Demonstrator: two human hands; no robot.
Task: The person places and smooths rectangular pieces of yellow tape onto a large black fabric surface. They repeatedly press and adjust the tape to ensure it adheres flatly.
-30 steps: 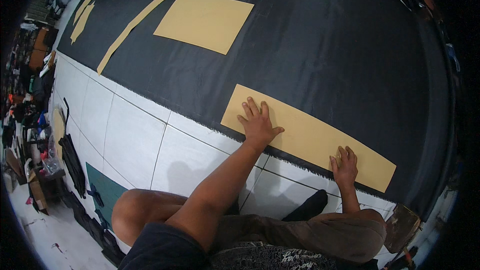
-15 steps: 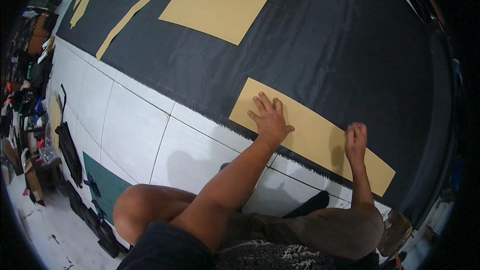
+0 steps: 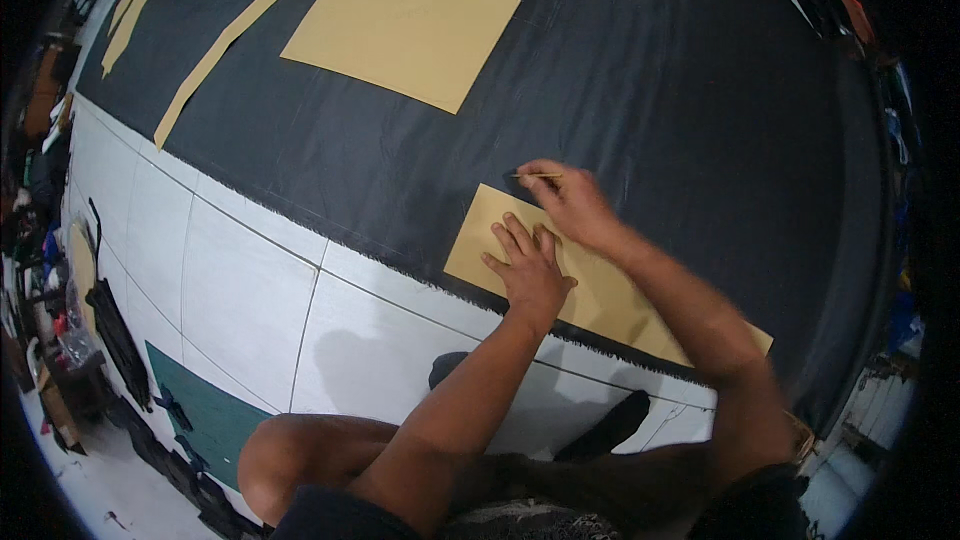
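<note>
My left hand (image 3: pixel 530 270) lies with fingers spread on a long tan cardboard pattern piece (image 3: pixel 610 305), pressing it against black fabric (image 3: pixel 690 140). Just beyond the piece's far left corner, my right hand (image 3: pixel 575 202) pinches a thin, yellowish pencil (image 3: pixel 545 175). The pencil's dark tip points left, close to the fabric; whether it touches cannot be made out. My right forearm crosses over the pattern piece and hides part of its far edge.
A large tan rectangle (image 3: pixel 405 35) and a narrow curved strip (image 3: pixel 240 35) lie farther off on the fabric. White floor tiles (image 3: pixel 250 260) show along its frayed near edge. At the left are a green mat (image 3: pixel 205 405) and assorted clutter.
My right hand has swung from the piece's right end to its far left corner, and the pencil now shows. My left hand stays on the piece. The view has shifted slightly.
</note>
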